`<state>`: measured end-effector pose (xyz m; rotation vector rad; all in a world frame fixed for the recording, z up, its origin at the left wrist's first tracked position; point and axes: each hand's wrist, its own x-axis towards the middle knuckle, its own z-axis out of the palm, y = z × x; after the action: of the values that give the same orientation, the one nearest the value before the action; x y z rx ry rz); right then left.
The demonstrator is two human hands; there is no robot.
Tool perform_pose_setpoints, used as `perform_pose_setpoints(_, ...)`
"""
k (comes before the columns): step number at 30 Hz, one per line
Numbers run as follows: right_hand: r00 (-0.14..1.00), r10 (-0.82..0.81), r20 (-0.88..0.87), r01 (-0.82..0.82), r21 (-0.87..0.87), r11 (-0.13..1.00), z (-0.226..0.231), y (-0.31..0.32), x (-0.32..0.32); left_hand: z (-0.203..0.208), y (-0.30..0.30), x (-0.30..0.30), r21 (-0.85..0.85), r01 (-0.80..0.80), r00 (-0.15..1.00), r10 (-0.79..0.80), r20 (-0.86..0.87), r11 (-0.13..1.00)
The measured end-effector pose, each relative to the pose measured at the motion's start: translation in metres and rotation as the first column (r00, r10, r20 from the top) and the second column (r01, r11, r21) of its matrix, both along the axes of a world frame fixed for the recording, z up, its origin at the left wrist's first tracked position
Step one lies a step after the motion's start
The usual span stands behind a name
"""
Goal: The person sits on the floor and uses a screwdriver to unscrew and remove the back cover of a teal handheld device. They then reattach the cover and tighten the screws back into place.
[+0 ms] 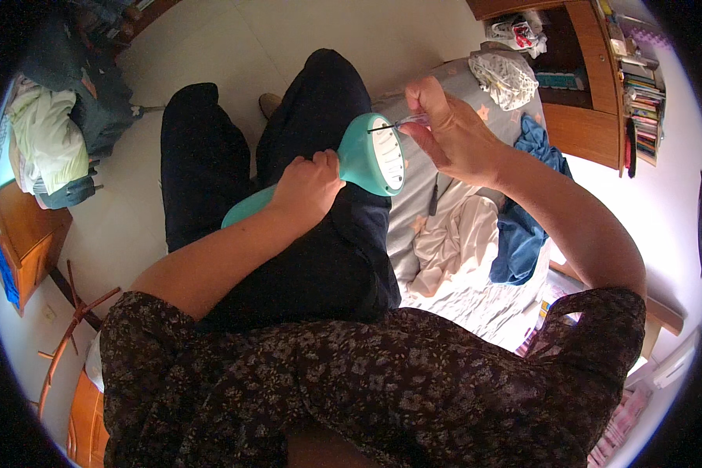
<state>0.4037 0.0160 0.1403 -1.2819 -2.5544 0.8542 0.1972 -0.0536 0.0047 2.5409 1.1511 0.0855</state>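
A turquoise handheld appliance (352, 160), shaped like a garment steamer, rests across my lap. Its round white face (388, 158) turns to the right, with curved marks and several dark screws or screw holes around the rim. My left hand (308, 186) is closed around its neck, and the handle runs down behind my forearm. Between the thumb and fingers of my right hand (452, 132) is a screwdriver (412, 122) with a clear handle. Its thin dark shaft points left, the tip at the upper part of the white face; whether it sits in a screw is too small to tell.
Right of my legs is a bed (413, 160) with a grey sheet, a cream cloth (460, 242), a blue garment (526, 210) and a dark flat strip (434, 195). A white bag (503, 78) lies by a wooden cabinet (577, 129). At left, clothes (51, 136) are piled.
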Motion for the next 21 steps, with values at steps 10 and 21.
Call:
perform_pose_setpoints(10, 0.965, -0.235, 0.118, 0.222, 0.108, 0.969, 0.005, -0.02, -0.001, 0.005, 0.0, 0.0, 0.064, 0.084, 0.993, -0.078, -0.084, 0.994)
perform_pose_setpoints(21, 0.981, -0.17, -0.096, 0.187, 0.206, 0.96, -0.004, -0.017, -0.012, -0.008, -0.005, 0.002, 0.025, 0.036, 0.998, -0.034, -0.052, 0.999)
